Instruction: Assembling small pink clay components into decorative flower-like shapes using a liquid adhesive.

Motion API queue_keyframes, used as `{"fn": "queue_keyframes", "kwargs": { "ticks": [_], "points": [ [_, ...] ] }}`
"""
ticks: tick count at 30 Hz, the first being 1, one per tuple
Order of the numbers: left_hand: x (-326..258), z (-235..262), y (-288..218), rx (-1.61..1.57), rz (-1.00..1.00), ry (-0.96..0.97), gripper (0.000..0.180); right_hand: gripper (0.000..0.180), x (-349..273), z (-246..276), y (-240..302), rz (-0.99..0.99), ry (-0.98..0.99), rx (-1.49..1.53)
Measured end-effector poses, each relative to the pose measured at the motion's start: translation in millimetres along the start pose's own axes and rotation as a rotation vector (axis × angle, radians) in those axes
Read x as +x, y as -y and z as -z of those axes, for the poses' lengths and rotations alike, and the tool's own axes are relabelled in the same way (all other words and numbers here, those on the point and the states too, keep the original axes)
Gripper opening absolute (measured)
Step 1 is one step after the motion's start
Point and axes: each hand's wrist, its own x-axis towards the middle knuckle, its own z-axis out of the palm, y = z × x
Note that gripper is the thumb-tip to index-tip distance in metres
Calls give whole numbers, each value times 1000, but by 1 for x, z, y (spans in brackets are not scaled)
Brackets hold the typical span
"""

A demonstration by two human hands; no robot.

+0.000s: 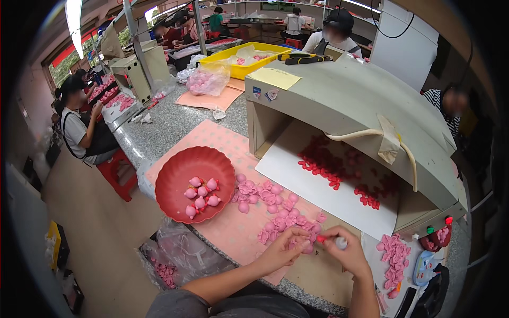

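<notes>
My left hand (pixel 283 250) is closed, pinching a small pink piece (pixel 306 247) in front of me. Close beside it, my right hand (pixel 347 257) has a tiny red piece (pixel 321 239) at its fingertips. A small whitish cylinder (pixel 341 243), perhaps a glue bottle, sticks out of the same hand. Just beyond both hands lie loose pink round and petal-like pieces (pixel 283 217) on a pink dotted cloth (pixel 204 137). To their left, a red fluted bowl (pixel 169 164) holds several pink balls with red bits (pixel 200 202).
A grey box-like machine (pixel 344 90) with an open front stands ahead, red pieces (pixel 321 169) on white paper inside. Further back is a yellow tray (pixel 212 69). Pink petals (pixel 394 259) and a blue packet (pixel 424 267) lie at right. Other people sit around the room.
</notes>
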Motion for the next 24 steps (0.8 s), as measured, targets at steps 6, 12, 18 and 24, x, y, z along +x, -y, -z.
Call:
{"fn": "queue_keyframes", "kwargs": {
  "ticks": [6, 12, 18, 24],
  "points": [
    [-2, -26, 18, -105, 19, 121, 16, 27, -51, -35, -22, -109, -258, 576],
    [-4, -49, 46, -243, 40, 99, 15, 24, -70, -53, -53, -146, -349, 868],
    [-4, -52, 26, -593, 231, -46, 25, 24, -78, -29, -49, -147, -500, 814],
    [-2, -44, 37, -123, 17, -24, 28, 29, -91, -28, -57, -260, -401, 701]
  ]
}}
